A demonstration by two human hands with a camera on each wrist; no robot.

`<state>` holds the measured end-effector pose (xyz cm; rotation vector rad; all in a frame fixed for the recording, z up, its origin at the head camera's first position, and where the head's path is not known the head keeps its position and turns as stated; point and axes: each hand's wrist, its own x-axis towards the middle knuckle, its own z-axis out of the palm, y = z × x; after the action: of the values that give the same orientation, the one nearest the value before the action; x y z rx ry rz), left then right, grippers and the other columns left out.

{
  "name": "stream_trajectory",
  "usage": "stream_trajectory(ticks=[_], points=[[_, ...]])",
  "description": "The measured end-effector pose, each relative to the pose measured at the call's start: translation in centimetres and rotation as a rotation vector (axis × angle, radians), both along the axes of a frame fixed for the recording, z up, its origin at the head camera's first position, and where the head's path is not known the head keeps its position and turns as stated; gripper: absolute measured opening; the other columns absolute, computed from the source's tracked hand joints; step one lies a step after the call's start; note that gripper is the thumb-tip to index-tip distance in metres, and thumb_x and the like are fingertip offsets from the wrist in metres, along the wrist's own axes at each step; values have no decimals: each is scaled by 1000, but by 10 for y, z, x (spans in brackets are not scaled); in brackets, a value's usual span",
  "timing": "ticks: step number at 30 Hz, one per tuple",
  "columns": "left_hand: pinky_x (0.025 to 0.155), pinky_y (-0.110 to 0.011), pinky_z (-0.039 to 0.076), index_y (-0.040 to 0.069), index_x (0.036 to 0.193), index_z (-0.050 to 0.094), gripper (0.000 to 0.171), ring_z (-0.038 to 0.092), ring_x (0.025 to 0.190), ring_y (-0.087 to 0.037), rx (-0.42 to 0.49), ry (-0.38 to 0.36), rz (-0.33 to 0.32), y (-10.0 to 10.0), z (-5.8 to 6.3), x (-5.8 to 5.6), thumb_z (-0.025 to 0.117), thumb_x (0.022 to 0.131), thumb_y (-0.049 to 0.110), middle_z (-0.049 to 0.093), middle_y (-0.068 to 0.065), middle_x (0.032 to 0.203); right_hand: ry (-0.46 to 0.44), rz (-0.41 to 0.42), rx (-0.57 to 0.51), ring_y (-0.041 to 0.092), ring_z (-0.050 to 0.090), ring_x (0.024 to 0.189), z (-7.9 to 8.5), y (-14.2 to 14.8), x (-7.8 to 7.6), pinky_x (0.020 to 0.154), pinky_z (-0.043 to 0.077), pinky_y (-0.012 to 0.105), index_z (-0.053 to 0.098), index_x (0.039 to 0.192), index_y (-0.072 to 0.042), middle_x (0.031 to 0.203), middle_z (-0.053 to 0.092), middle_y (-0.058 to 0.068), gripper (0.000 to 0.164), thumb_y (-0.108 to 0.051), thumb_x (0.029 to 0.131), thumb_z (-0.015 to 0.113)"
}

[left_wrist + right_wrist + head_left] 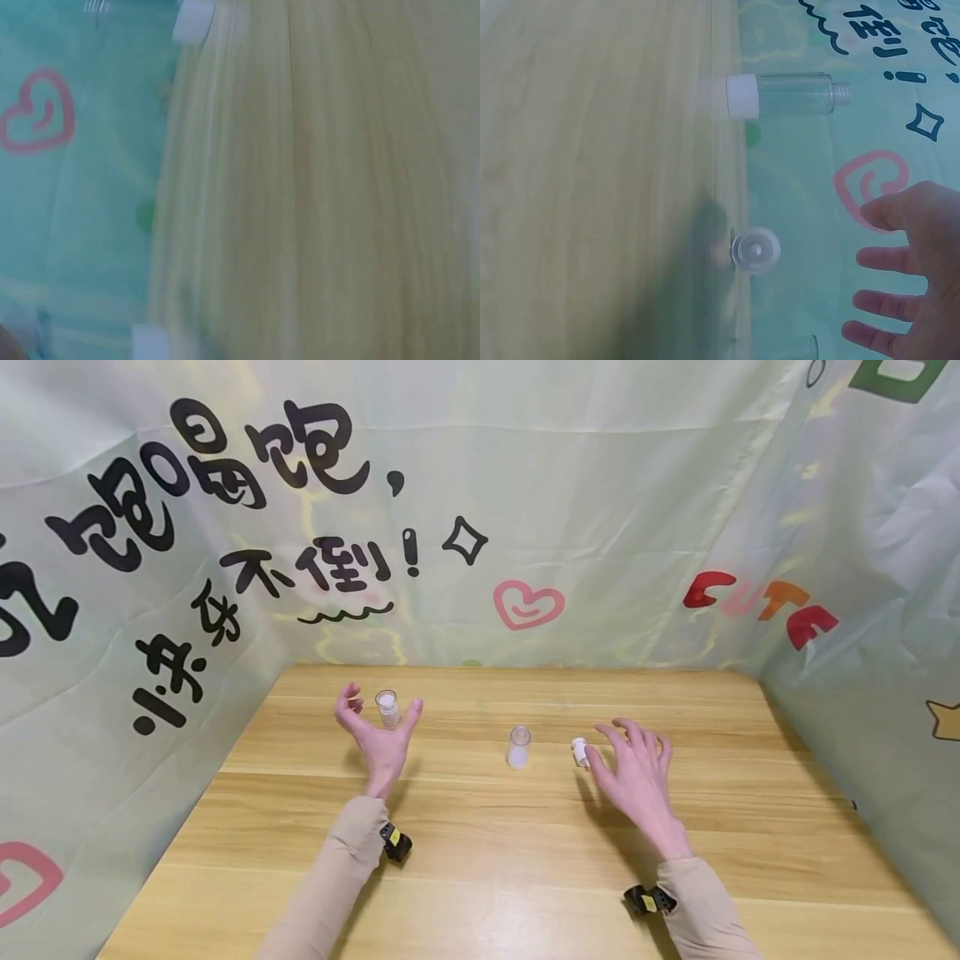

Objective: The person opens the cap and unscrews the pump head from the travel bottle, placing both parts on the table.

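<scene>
In the head view my left hand [384, 747] is raised with thumb and fingers spread apart, holding nothing. Just beyond it stands a small clear bottle [388, 708] with a white lower part. A similar bottle [519, 747] stands upright mid-table; from the right wrist its clear body [791, 95] shows a threaded, uncapped neck. My right hand [637, 768] hovers with loosely bent, parted fingers, its thumb near a small white cap-like piece [580, 752]. That piece looks round [755, 250] in the right wrist view. Whether the thumb touches it I cannot tell.
The wooden table [487, 860] meets printed cloth [615, 527] at its back and sides. At the right wrist view's bottom edge, part of another clear object [795, 348] shows. The left wrist view is blurred, with a white bottle part [193, 21] at the top.
</scene>
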<state>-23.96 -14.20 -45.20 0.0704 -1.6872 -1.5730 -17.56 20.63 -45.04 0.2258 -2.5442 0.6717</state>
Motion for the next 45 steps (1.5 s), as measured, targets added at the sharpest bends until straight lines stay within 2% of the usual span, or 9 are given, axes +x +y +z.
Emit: stream_trajectory(ticks=[3,9,12,15,22,27,33,39,45], points=[[115,-43,26,20,152,24,106,32,126,-19,30,-108,-70,-16,-8,-5,92,71,25,34,-10,141,6,1,-11,48,48,117,-1,1,0,106,18,70,65,125,-5,134,55,26,40,-28,93,67],[120,-51,29,26,159,8,113,38,139,-35,49,-418,-341,-40,-22,-10,86,78,22,38,-14,153,19,2,-12,49,48,116,-2,3,0,106,18,70,65,124,-5,133,56,27,39,-27,92,67],[122,-50,30,21,160,7,110,40,143,-35,64,-473,-454,-44,-25,-12,83,81,15,38,-18,156,25,4,-10,48,48,115,-2,4,1,105,19,70,65,124,-5,132,56,27,39,-27,92,67],[124,-46,29,18,159,9,105,41,144,-34,85,-485,-514,-44,-28,-15,81,82,9,42,-19,155,21,4,-8,48,48,115,-2,4,1,106,18,70,65,124,-4,132,56,26,40,-28,92,67],[114,-36,37,14,153,23,87,52,131,-30,108,-486,-500,-40,-34,-21,77,85,4,56,-23,139,0,1,-6,49,47,118,-2,5,2,107,17,70,65,124,-4,133,56,27,40,-29,93,66],[101,-26,45,12,142,33,67,61,111,-14,85,-472,-492,-37,-36,-23,72,89,3,67,-7,116,-9,-3,-3,49,47,118,-2,5,4,107,17,71,65,124,-4,134,56,27,40,-29,93,65],[93,-25,47,9,135,38,56,61,92,-5,44,-491,-479,-37,-38,-22,71,90,6,62,8,98,-19,-7,-3,49,46,119,-2,4,5,107,16,71,66,124,-4,134,56,27,40,-30,94,65],[89,-25,48,2,137,39,61,60,88,-8,-27,-526,-523,-36,-40,-16,74,88,7,61,7,92,-23,-12,8,49,47,120,-3,4,6,108,17,70,65,125,-4,134,56,27,41,-30,94,65],[94,-29,48,4,147,41,72,63,86,-9,-109,-547,-609,-25,-40,-5,77,85,8,61,5,88,-24,-3,9,49,47,119,-4,4,5,107,17,70,65,125,-4,134,56,27,41,-30,94,65]])
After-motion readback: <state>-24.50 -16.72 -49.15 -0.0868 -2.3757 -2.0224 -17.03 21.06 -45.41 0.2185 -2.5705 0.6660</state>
